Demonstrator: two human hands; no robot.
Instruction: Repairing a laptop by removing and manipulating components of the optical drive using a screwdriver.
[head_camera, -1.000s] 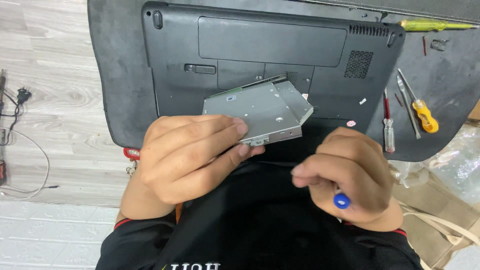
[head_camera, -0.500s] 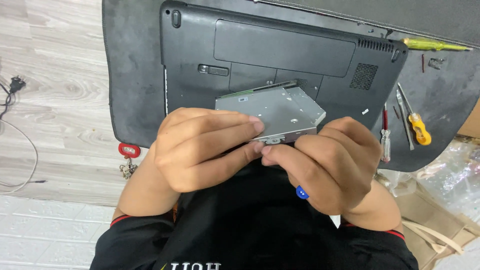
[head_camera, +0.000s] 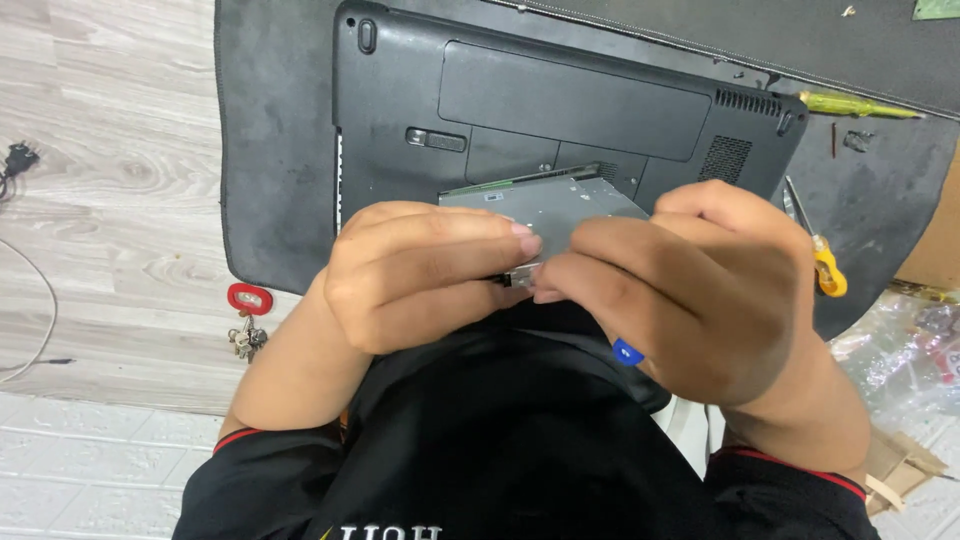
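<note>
Right hand (head_camera: 700, 290) has closed onto the drive (head_camera: 560, 205) beside left hand (head_camera: 420, 275).

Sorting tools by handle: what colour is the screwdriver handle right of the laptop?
Yellow: the screwdriver handle beside the right hand, in the head view.

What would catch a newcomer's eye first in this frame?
Two bare hands meet at centre frame: the left hand and right hand both pinch the near edge of a grey metal optical drive. Behind it lies an upturned black laptop on a dark mat. A blue-tipped tool pokes from under the right hand.
</note>
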